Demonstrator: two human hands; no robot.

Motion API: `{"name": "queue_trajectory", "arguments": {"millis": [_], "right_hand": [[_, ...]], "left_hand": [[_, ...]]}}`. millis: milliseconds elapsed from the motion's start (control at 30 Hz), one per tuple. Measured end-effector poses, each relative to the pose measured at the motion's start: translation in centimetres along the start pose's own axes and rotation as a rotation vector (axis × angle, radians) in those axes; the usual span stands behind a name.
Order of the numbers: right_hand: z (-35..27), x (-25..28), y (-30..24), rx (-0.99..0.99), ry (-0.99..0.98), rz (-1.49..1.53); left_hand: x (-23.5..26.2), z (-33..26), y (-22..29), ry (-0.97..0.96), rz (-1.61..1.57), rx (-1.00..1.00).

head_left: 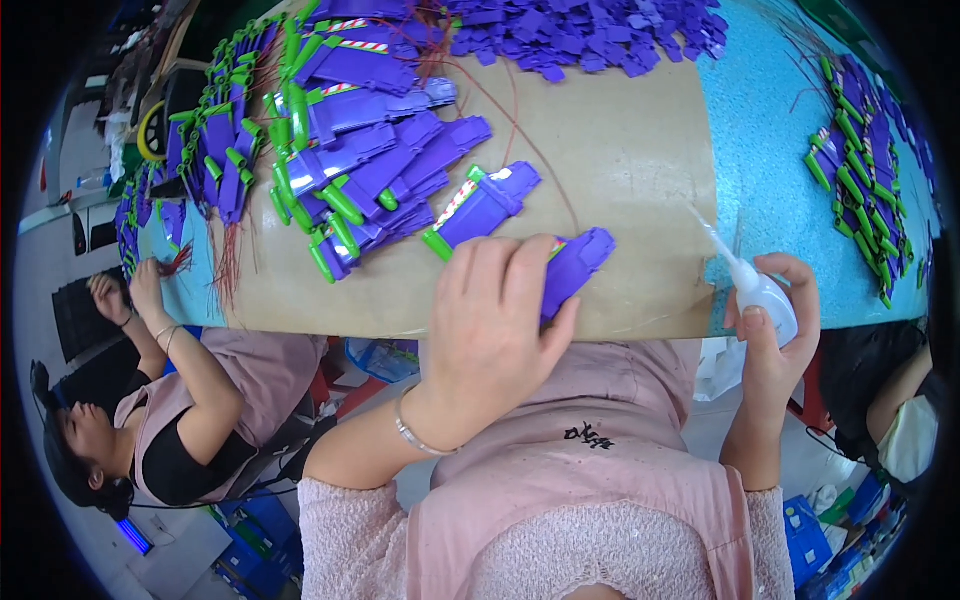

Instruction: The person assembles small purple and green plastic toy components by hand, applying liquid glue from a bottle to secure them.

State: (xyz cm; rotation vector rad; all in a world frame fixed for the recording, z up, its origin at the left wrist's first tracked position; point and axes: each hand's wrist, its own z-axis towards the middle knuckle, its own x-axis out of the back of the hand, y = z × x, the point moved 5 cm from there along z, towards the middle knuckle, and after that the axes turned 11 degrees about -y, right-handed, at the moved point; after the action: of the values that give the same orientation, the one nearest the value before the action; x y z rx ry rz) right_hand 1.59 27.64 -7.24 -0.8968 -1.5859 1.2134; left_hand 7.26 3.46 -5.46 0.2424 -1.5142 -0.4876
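"Head view, please: what is being held?"

"At the near edge of the brown sheet (630,150), which is covering part of the blue table (770,140), the left hand (490,325) is resting palm down. Its fingers are pinching a purple-and-green piece (578,268) against the thumb, leaving little gap. That piece is sitting over the sheet's near part, right of its middle."

"And the right hand (778,368)?"

"It is hanging just beyond the sheet's right edge, its fingers curling around a white squeeze bottle (768,305). The thin nozzle (718,237) is pointing back toward the sheet, its tip well apart from the held piece. I cannot tell how hard the grip is pressing, or what the bottle is containing."

"What could be going wrong from here?"

"Too firm a squeeze could be spilling contents onto the sheet. A second piece (490,205) is lying just beside the held one, around the sheet's middle, so a stray drip might be marking it too. A thin reddish wire (552,170) is crossing the sheet toward the held piece; a snag there could be tugging that piece askew."
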Motion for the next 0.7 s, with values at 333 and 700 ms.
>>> {"name": "queue_trajectory", "arguments": {"millis": [333, 700], "right_hand": [[1.4, -2.8, -1.9, 0.087, -0.071, -0.005], [2.0, -4.5, -3.3, 0.323, -0.184, -0.049]], "left_hand": [[1.2, -0.5, -0.6, -0.010, -0.036, 0.082], [1.2, -0.5, -0.9, -0.028, -0.061, 0.071]]}}
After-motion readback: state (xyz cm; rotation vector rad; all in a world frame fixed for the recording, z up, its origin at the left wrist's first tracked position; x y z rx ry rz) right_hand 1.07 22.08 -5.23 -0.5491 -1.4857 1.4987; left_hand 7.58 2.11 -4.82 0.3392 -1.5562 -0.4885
